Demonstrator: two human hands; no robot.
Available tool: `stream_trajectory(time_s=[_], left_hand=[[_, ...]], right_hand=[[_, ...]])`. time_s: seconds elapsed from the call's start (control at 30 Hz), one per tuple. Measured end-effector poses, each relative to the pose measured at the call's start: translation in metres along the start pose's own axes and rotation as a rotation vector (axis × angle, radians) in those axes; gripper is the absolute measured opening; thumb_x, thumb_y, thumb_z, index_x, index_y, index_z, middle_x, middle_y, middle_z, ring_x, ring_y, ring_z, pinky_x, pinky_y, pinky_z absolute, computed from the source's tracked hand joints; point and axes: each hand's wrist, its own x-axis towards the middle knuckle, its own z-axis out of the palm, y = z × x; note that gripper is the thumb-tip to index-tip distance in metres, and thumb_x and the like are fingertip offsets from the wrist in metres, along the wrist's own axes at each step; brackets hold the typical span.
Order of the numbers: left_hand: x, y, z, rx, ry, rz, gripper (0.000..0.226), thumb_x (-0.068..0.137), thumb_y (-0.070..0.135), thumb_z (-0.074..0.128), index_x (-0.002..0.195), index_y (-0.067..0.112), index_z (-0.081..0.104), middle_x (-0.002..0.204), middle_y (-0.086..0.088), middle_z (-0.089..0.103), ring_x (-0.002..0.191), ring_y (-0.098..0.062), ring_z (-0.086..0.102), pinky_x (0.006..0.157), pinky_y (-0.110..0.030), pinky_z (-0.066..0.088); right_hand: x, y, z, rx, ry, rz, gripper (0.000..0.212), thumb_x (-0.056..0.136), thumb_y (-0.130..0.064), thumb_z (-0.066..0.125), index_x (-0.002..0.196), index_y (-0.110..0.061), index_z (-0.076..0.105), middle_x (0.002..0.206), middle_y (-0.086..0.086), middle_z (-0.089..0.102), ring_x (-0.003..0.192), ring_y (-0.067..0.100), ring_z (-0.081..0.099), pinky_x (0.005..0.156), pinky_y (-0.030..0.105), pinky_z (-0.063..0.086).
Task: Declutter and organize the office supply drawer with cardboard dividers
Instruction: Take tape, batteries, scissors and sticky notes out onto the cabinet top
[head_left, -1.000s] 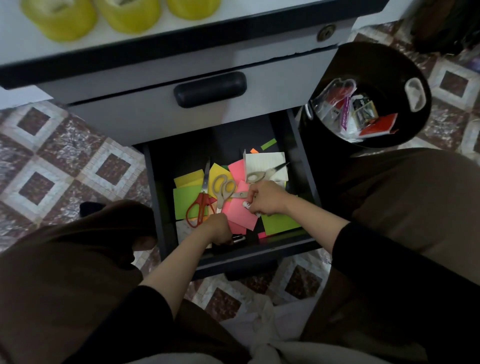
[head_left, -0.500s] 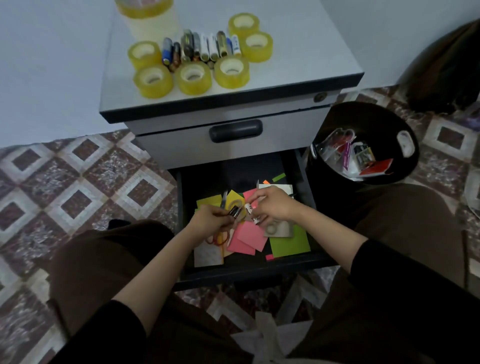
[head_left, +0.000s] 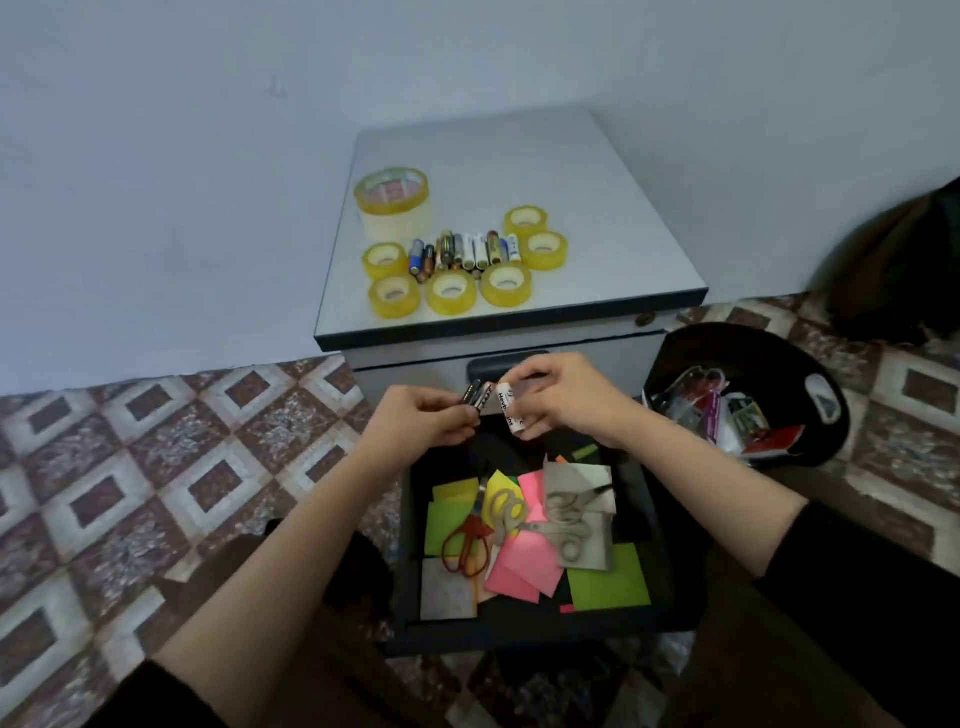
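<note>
The left hand (head_left: 421, 421) pinches two dark batteries (head_left: 477, 397) and the right hand (head_left: 561, 397) pinches a white battery (head_left: 510, 413). Both hands are just above the back of the open drawer (head_left: 519, 631). In the drawer lie coloured paper squares (head_left: 608, 577), red scissors (head_left: 467, 545) and grey scissors (head_left: 566, 519). Behind, yellow tape rolls (head_left: 451, 292) ring a row of batteries (head_left: 467, 252) on the cabinet top (head_left: 597, 208). A black bin (head_left: 753, 353) holding wrappers stands to the right.

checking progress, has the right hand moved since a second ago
Yes, the right hand rose from the papers in the drawer up to the black handle.
</note>
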Motion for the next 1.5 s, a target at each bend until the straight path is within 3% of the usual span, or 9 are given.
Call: stream_trajectory(time_s=[0.23,0.43,0.5,0.57,0.67,0.8,0.97,1.17,1.5], left_hand=[[0.015,0.067,-0.032,0.06,0.125,0.099,0.008,0.082,0.004,0.067,0.075,0.008,0.067,0.072,-0.009,0.069,0.062,-0.011,0.064,0.064,-0.016,0.055],[0.058,0.111,-0.056,0.132,0.249,0.103,0.012,0.081,0.002,0.068,0.07,0.007,0.065,0.071,-0.011,0.064,0.053,-0.009,0.06,0.053,-0.013,0.053],[0.073,0.118,-0.06,0.174,0.27,0.098,0.013,0.08,0.003,0.068,0.068,0.008,0.065,0.069,-0.01,0.064,0.057,-0.012,0.059,0.05,-0.013,0.052],[0.087,0.122,-0.061,0.222,0.287,0.087,0.015,0.08,0.003,0.069,0.066,0.008,0.065,0.068,-0.01,0.064,0.058,-0.014,0.059,0.05,-0.014,0.052],[0.104,0.123,-0.059,0.278,0.291,0.067,0.015,0.08,0.005,0.068,0.065,0.008,0.065,0.069,-0.011,0.064,0.059,-0.016,0.058,0.062,-0.021,0.056],[0.117,0.119,-0.055,0.38,0.3,0.078,0.012,0.08,0.007,0.069,0.068,0.007,0.067,0.068,-0.009,0.065,0.063,-0.017,0.06,0.073,-0.03,0.057],[0.121,0.116,-0.048,0.527,0.367,0.157,0.01,0.079,0.011,0.067,0.079,0.002,0.073,0.063,0.0,0.062,0.071,-0.018,0.06,0.078,-0.037,0.056],[0.124,0.114,-0.046,0.507,0.354,0.12,0.009,0.078,0.012,0.07,0.079,0.003,0.071,0.066,-0.005,0.064,0.074,-0.019,0.063,0.081,-0.037,0.056],[0.128,0.116,-0.051,0.496,0.351,0.109,0.008,0.079,0.011,0.07,0.081,0.004,0.072,0.081,-0.01,0.07,0.086,-0.022,0.068,0.082,-0.038,0.056]], right_hand=[[0.016,-0.063,-0.024,-0.117,0.137,-0.123,0.028,0.077,0.001,0.069,0.103,-0.008,0.064,0.066,0.01,0.062,0.042,0.011,0.052,0.038,0.019,0.041],[0.056,-0.103,-0.037,-0.23,0.272,-0.145,0.021,0.073,-0.004,0.074,0.091,-0.01,0.066,0.061,0.003,0.061,0.038,0.008,0.047,0.037,0.017,0.032],[0.071,-0.113,-0.037,-0.268,0.301,-0.147,0.018,0.071,-0.003,0.075,0.086,-0.01,0.066,0.061,0.002,0.06,0.043,0.009,0.049,0.036,0.015,0.035],[0.086,-0.119,-0.036,-0.364,0.333,-0.163,0.018,0.07,-0.005,0.075,0.086,-0.01,0.067,0.065,-0.002,0.059,0.053,0.01,0.054,0.046,0.016,0.042],[0.105,-0.125,-0.034,-0.502,0.342,-0.174,0.019,0.068,-0.009,0.076,0.086,-0.01,0.069,0.075,-0.002,0.063,0.076,0.016,0.064,0.07,0.028,0.053],[0.12,-0.129,-0.028,-0.629,0.342,-0.162,0.018,0.07,-0.016,0.075,0.085,-0.012,0.07,0.087,0.002,0.068,0.087,0.02,0.064,0.079,0.033,0.054],[0.127,-0.127,-0.023,-0.7,0.34,-0.161,0.021,0.073,-0.017,0.073,0.093,-0.01,0.07,0.097,0.004,0.069,0.09,0.021,0.063,0.07,0.027,0.05],[0.126,-0.124,-0.023,-0.679,0.328,-0.178,0.028,0.075,-0.021,0.077,0.098,-0.01,0.068,0.098,0.003,0.064,0.09,0.018,0.058,0.068,0.025,0.041],[0.129,-0.119,-0.026,-0.663,0.33,-0.183,0.028,0.077,-0.019,0.076,0.101,-0.007,0.069,0.097,0.009,0.07,0.083,0.019,0.062,0.074,0.028,0.05]])
